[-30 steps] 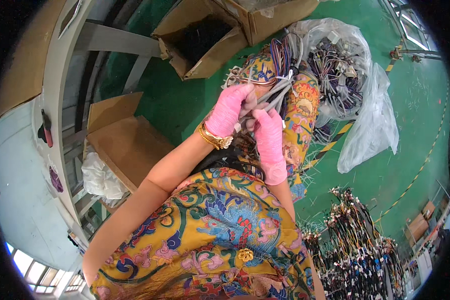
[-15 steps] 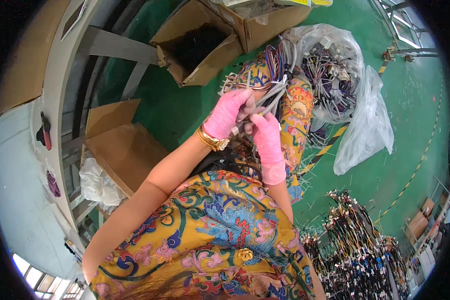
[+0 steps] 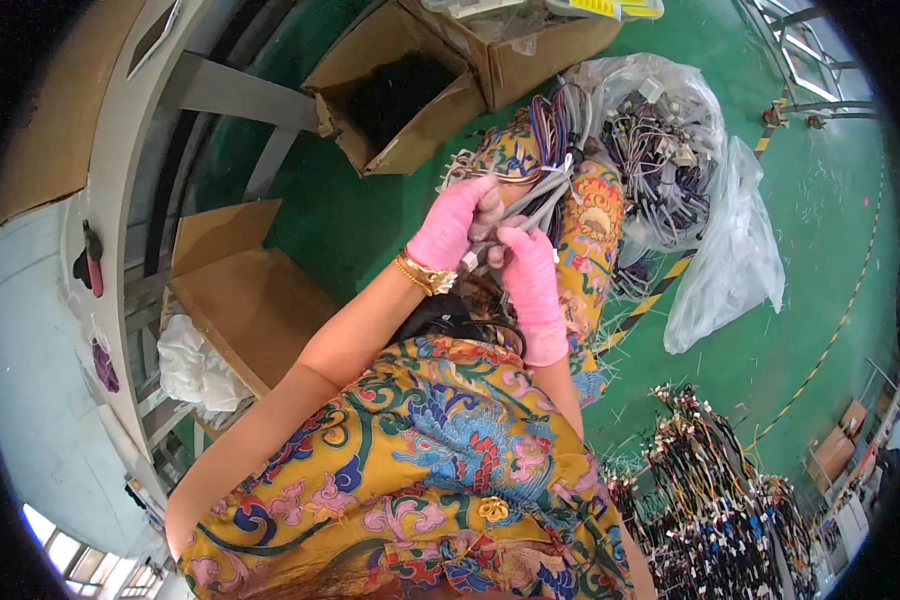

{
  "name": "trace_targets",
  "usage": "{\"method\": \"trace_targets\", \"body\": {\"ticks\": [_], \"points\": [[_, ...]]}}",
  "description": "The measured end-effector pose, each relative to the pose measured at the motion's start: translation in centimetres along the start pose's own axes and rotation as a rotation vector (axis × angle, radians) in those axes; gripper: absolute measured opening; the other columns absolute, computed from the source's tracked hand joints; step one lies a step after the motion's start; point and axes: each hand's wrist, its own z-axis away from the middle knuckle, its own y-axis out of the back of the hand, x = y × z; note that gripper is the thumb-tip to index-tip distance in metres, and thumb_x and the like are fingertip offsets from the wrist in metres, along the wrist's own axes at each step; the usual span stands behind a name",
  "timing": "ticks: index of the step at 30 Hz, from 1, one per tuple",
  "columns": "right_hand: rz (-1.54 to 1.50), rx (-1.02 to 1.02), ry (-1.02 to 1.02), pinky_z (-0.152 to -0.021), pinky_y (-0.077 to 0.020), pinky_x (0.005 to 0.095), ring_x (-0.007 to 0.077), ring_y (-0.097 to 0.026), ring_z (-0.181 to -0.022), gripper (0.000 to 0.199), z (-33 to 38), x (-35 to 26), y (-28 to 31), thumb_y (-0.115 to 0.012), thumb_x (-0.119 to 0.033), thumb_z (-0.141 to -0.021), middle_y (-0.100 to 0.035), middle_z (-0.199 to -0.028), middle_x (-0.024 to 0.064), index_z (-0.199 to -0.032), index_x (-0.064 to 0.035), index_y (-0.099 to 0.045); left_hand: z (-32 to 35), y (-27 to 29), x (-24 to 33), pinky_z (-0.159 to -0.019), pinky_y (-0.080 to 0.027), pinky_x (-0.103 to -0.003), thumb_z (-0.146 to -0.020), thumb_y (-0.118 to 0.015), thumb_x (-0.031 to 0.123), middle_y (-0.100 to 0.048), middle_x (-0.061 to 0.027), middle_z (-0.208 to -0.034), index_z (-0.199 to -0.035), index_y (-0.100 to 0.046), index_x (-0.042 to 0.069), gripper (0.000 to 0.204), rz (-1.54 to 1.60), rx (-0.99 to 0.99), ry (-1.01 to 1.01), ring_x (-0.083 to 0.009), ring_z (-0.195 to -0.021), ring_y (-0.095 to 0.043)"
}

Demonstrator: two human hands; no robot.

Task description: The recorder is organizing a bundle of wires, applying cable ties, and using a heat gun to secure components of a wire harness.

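A bundle of grey cables (image 3: 544, 202) lies across my lap, running between my two hands. My left hand (image 3: 454, 226), in a pink glove with bare fingertips, is closed around the cables. Beside it my right hand (image 3: 532, 290), gloved alike, pinches the same bundle with thumb and fingers. A small white connector (image 3: 471, 259) pokes out below the left fingers. Beyond the hands, coloured wires (image 3: 550, 130) of blue, brown and purple rest over my knees, with a white tie (image 3: 568, 163) around the grey cables. The fingers partly hide where they grip.
Past my right knee, a clear plastic bag (image 3: 735, 265) holds many wire harnesses (image 3: 660, 150). Cardboard boxes stand ahead (image 3: 410, 140) and at left (image 3: 250, 300), beside a metal frame (image 3: 240, 95). A large pile of harnesses (image 3: 720, 500) sits at lower right. Striped tape (image 3: 650, 300) marks the green floor.
Both hands stay on the cables with only slight finger shifts. A thin pale strip that stood up above my left hand no longer shows there.
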Motion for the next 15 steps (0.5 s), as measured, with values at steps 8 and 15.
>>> {"method": "trace_targets", "body": {"ticks": [8, 15], "points": [[-0.078, -0.084, -0.135, -0.060, -0.0459, 0.0272, 0.0159, -0.055, -0.071, 0.041, -0.1, -1.6, 0.5, -0.046, -0.038, -0.093, -0.057, -0.092, 0.0084, -0.105, 0.0004, -0.054, -0.6, 1.1, -0.1, -0.055, -0.040, -0.024, -0.096, -0.051, 0.038, -0.056, -0.0012, -0.068, -0.078, -0.056, 0.008, 0.036, 0.030, 0.047, -0.174, -0.0108, -0.057, -0.047], [-0.091, -0.119, -0.190, -0.059, -0.0505, 0.0246, 0.0153, -0.061, -0.069, 0.032, -1.2, -0.7, 1.4, -0.051, -0.030, -0.094, -0.063, -0.089, 0.0074, -0.105, -0.0011, -0.057, 0.2, 0.2, 0.3, -0.056, -0.038, -0.025, -0.097, -0.050, 0.036, -0.051, -0.0007, -0.067, -0.076, -0.052, 0.009, 0.034, -0.011, 0.086, -0.183, -0.0108, -0.058, -0.043]]}}
